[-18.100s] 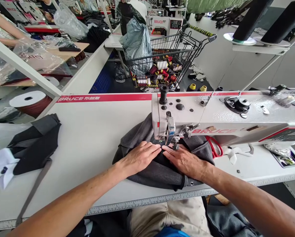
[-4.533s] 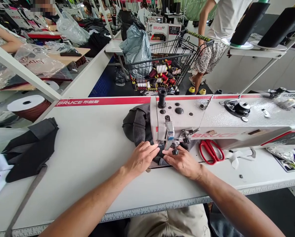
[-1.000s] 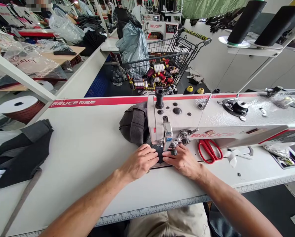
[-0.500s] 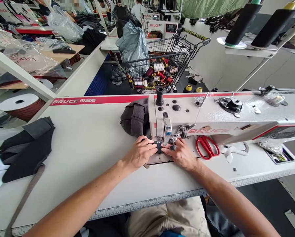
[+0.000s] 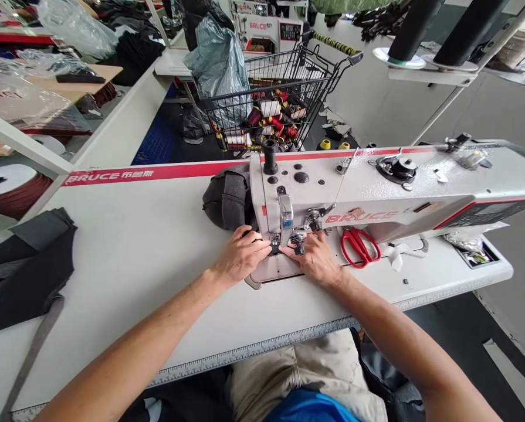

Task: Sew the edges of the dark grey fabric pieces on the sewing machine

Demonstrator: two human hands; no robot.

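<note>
A dark grey cap-like fabric piece (image 5: 227, 198) lies bunched behind and left of the head of the white sewing machine (image 5: 354, 202). Its near edge runs under the presser foot (image 5: 275, 239). My left hand (image 5: 243, 256) is closed on the cloth just left of the foot, fingers bent and pressed down. On the other side, my right hand (image 5: 318, 262) pinches the same edge, its fingertips partly hidden by the thread tension knob (image 5: 298, 241). Only a small dark bit of cloth shows between both hands. Red-handled scissors (image 5: 361, 247) lie right of my right hand.
Dark cut fabric pieces (image 5: 29, 264) and a grey strip (image 5: 36, 351) lie at the table's left. Black thread cones (image 5: 416, 29) stand at upper right. Beyond the table is a wire cart (image 5: 288, 76) with thread spools. A ruler tape (image 5: 253, 353) follows the front edge.
My view has tilted down and shifted slightly right. Less of the cloth edge shows in front of the presser foot now. Both hands keep their hold beside the foot.
</note>
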